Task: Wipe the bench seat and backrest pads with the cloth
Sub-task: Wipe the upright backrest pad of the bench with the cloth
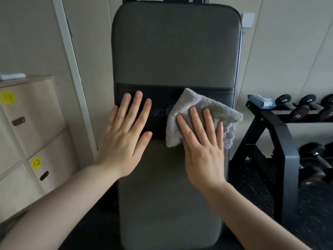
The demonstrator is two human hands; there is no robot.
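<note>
The grey backrest pad (175, 44) fills the upper middle of the head view, with a black logo band (158, 98) across it. Below it the pad surface (169, 204) runs down toward me; I cannot tell where backrest ends and seat begins. A light grey cloth (201, 105) lies on the right part of the band. My right hand (203, 147) presses flat on the cloth with straight fingers. My left hand (126, 134) rests flat on the band's left part, fingers spread, holding nothing.
Wooden lockers (27, 127) with yellow number stickers stand at the left. A black dumbbell rack (281, 141) with several dumbbells stands at the right, a blue wipes pack (261, 101) on its top corner. Dark speckled floor lies around the bench.
</note>
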